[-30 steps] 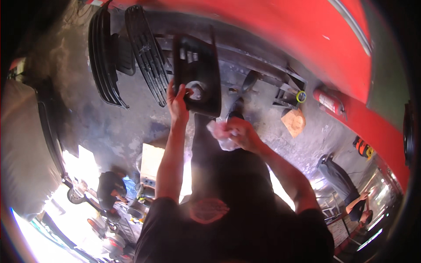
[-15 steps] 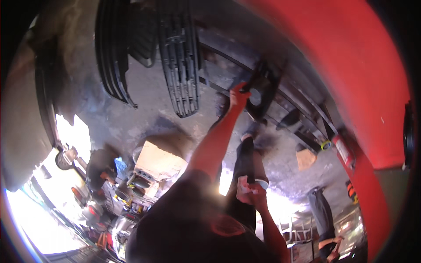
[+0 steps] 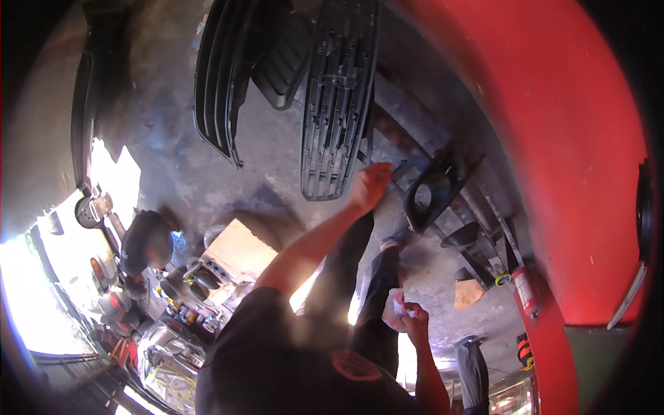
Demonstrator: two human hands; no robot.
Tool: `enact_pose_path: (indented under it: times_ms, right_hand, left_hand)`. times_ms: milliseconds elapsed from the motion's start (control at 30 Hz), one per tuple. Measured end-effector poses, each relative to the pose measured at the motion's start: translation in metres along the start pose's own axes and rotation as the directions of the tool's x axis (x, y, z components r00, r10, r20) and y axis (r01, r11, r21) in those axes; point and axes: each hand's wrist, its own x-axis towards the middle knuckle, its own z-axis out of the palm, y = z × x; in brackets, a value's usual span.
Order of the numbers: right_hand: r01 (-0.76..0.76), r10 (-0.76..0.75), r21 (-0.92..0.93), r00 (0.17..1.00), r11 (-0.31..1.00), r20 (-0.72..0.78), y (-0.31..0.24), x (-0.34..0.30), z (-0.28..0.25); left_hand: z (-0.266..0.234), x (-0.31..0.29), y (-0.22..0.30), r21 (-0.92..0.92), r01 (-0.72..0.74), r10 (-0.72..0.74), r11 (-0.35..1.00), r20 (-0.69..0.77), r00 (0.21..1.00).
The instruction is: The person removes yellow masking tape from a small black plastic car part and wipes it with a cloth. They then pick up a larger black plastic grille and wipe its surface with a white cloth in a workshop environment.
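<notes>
My left hand [image 3: 372, 185] is stretched out over the floor, just off the near end of a long black car grille [image 3: 330, 131]. Its fingers are smeared by motion, and nothing shows plainly in them. To its right, apart from it, a black plastic bezel with a round opening [image 3: 443, 188] rests on a metal frame stand [image 3: 449, 242]. Close to my body, my right hand [image 3: 416, 324] is closed around a crumpled pale pinkish cloth [image 3: 395, 311].
Another slatted black grille [image 3: 220, 90] and a ribbed black panel [image 3: 285, 66] lie farther left. A large red panel [image 3: 553, 138] curves along the right. By it are a fire extinguisher [image 3: 526, 294], a tape roll [image 3: 503, 280] and cardboard [image 3: 469, 294]. Another person's legs [image 3: 474, 373] show lower right.
My left hand has come away from the black bezel, back toward my body. My right hand still holds the cloth. The view has shifted, so the grilles appear farther right.
</notes>
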Motion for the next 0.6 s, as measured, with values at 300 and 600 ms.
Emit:
enact_pose_path:
  times_ms: [300,600]
  right_hand:
    - [-0.013,0.015,-0.076,0.999,0.997,0.03,-0.015,0.007,-0.002]
    - [0.054,-0.056,-0.13,0.998,0.99,-0.012,-0.034,0.002,-0.009]
  left_hand:
    - [-0.171,0.155,-0.09,0.328,-0.048,0.234,0.944,-0.556,0.798]
    - [-0.181,0.17,-0.081,0.071,-0.017,0.046,0.997,-0.428,0.903]
